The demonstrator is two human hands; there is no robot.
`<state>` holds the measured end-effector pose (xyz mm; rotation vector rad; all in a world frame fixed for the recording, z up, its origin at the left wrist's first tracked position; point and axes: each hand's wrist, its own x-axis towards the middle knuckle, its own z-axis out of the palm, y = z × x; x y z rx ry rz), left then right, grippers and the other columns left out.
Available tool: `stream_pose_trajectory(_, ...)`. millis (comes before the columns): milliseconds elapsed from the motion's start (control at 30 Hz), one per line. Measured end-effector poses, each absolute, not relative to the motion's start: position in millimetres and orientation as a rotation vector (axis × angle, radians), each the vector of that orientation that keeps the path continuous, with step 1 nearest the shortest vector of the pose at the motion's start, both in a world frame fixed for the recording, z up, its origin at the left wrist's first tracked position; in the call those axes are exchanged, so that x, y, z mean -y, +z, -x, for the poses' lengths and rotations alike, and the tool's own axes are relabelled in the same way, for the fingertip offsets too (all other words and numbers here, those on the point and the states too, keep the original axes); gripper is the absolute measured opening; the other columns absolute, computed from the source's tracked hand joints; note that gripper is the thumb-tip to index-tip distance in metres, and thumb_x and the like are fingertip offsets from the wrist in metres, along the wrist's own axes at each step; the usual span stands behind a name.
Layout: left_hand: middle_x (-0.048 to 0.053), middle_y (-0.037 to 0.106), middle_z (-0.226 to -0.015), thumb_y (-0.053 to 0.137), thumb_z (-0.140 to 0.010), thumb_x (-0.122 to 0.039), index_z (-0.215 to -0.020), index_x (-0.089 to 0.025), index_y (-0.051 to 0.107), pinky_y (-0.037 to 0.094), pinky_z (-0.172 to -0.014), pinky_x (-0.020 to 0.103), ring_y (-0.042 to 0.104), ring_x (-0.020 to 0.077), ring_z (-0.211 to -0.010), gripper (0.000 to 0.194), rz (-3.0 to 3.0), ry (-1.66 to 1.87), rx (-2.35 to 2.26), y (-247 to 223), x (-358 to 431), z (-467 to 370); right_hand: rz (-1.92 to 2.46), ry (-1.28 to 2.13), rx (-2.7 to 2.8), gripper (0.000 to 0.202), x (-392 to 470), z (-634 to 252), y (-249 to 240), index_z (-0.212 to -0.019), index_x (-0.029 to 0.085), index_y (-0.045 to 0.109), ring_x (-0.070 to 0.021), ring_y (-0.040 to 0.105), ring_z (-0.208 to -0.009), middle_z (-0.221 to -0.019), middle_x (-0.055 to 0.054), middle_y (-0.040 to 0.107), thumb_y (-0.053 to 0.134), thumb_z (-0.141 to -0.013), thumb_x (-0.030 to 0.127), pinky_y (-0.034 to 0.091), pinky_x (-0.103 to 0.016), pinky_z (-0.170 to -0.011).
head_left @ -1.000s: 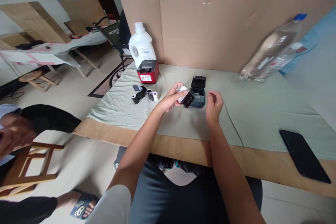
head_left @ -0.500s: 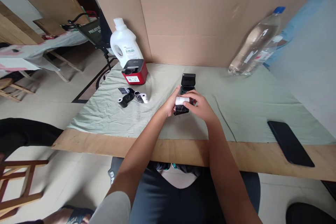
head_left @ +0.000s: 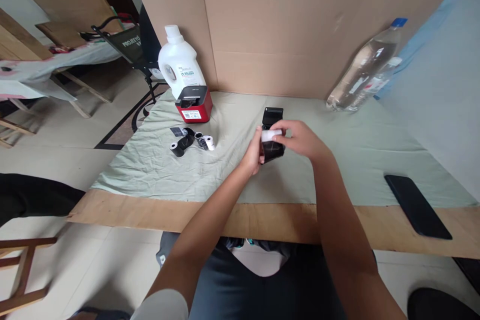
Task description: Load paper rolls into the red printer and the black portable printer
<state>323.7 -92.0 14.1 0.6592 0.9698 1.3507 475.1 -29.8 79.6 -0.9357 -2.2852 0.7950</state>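
Note:
A small black device (head_left: pixel 273 116) with its lid raised is over the cloth, in front of the cardboard. My left hand (head_left: pixel 254 152) is wrapped round its left side. Between the thumb and fingers of my right hand (head_left: pixel 298 136) is a white paper roll (head_left: pixel 270 135), at the device's opening. Black material (head_left: pixel 273 150) with a glossy surface shows below the roll. To the left lie a black roll (head_left: pixel 176 149), a white roll (head_left: pixel 210 143) and some loose black strip. The fingertips of my left hand are partly hidden.
A red and black box-shaped device (head_left: pixel 197 110) stands by a white jug (head_left: pixel 182 67) at the back left. Clear bottles (head_left: pixel 369 67) lean at the back right. A black phone (head_left: pixel 418 205) lies near the right front edge. Cardboard (head_left: pixel 270 35) stands behind.
Both hands and the black device have moved slightly right. My right hand has lifted and turned, and its fingers now pinch the right end of the white roll.

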Motion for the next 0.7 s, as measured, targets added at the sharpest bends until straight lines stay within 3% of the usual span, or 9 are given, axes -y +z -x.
stream_pose_trajectory(100,-0.006,0.050,-0.060,0.091,-0.069,-0.065,-0.082,-0.018,0.065,0.026,-0.047,0.020,0.038,0.0053,-0.048,0.055,-0.754,1.414,-0.956,13,97,-339,1.096,0.734,2.179,0.022,-9,-476,71,-0.098,0.018,0.079,-0.0211,0.066,-0.086,-0.095,-0.005,0.079,0.066,-0.082,0.022,0.049,-0.034,-0.082)
stream_pose_trajectory(200,-0.004,0.057,-0.065,0.090,-0.070,-0.048,-0.072,-0.017,0.065,0.037,-0.057,0.021,0.047,0.0074,-0.059,0.041,-0.855,1.439,-1.002,3,97,-351,1.239,0.741,2.142,0.021,-41,-471,48,-0.095,0.017,0.078,-0.0207,0.068,-0.083,-0.094,-0.006,0.080,0.066,-0.078,0.018,0.051,-0.033,-0.081)
stream_pose_trajectory(400,-0.004,0.058,-0.063,0.079,-0.078,-0.038,-0.067,-0.017,0.062,0.039,-0.065,0.024,0.049,0.0103,-0.062,0.030,-0.857,1.336,-1.162,-22,89,-355,1.352,0.642,2.224,0.025,-58,-463,11,-0.104,0.017,0.080,-0.0226,0.070,-0.090,-0.102,-0.008,0.081,0.066,-0.082,0.017,0.052,-0.035,-0.088)
stream_pose_trajectory(533,-0.003,0.060,-0.066,0.076,-0.083,-0.035,-0.070,-0.017,0.063,0.041,-0.066,0.024,0.053,0.0117,-0.065,0.026,-0.909,1.322,-1.206,-31,86,-351,1.408,0.553,2.256,0.030,-57,-460,-2,-0.111,0.018,0.080,-0.0269,0.067,-0.106,-0.109,-0.010,0.079,0.065,-0.086,0.013,0.052,-0.039,-0.098)
stream_pose_trajectory(700,-0.005,0.054,-0.061,0.070,-0.087,-0.026,-0.070,-0.017,0.061,0.036,-0.062,0.023,0.046,0.0103,-0.059,0.022,-0.978,1.297,-1.304,-42,82,-352,1.480,0.473,2.175,0.023,-57,-454,-10,-0.106,0.021,0.081,-0.0335,0.056,-0.124,-0.124,-0.015,0.066,0.070,-0.087,0.014,0.049,-0.046,-0.109)
